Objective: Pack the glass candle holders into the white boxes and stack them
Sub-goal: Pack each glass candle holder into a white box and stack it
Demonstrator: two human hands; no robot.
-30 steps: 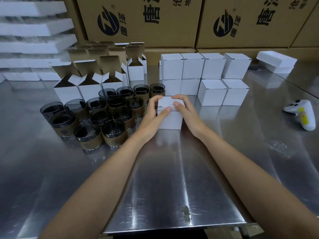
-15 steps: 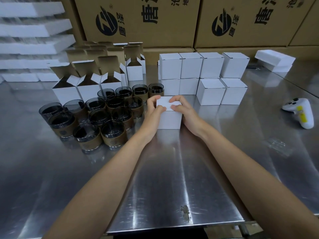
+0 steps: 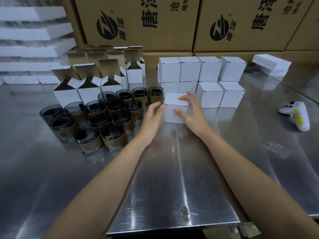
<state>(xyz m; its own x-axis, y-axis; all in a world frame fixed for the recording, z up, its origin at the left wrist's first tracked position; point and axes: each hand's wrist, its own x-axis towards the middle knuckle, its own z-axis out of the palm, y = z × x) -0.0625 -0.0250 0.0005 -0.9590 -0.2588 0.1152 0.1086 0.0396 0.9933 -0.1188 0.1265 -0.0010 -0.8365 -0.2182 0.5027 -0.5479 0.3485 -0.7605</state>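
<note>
- Resting on the steel surface point(image 3: 172, 178) in the head view, the closed white box point(image 3: 175, 107) sits between both hands, just in front of the stacked boxes point(image 3: 202, 78), probably so that its lid can be squared off before it joins them.
- The right hand point(image 3: 191, 111) is spread wide over the box's right side, with its fingers arched across the top and its thumb against the front face. This looks like a steadying or pre-lift hold, and I cannot tell how firmly it presses.
- The left hand point(image 3: 151, 116) is flat and relaxed, its straight fingertips touching the box's left edge. It grips nothing and seems to act as a guide.
- The glass candle holders point(image 3: 96, 118) stand clustered to the left, near the open boxes point(image 3: 89, 87) with their raised flaps. That keeps the next holder and an empty carton within easy reach.
- The stack is stepped, two high at the back and one high in front, which leaves room on top for more boxes.
- Whether this box holds a candle holder cannot be seen, since it is shut.
- The rear open boxes hide behind the front flaps, and the brown cartons point(image 3: 138, 23) are cut off at the top.
- A white controller point(image 3: 296, 116) lies well apart on the right.
</note>
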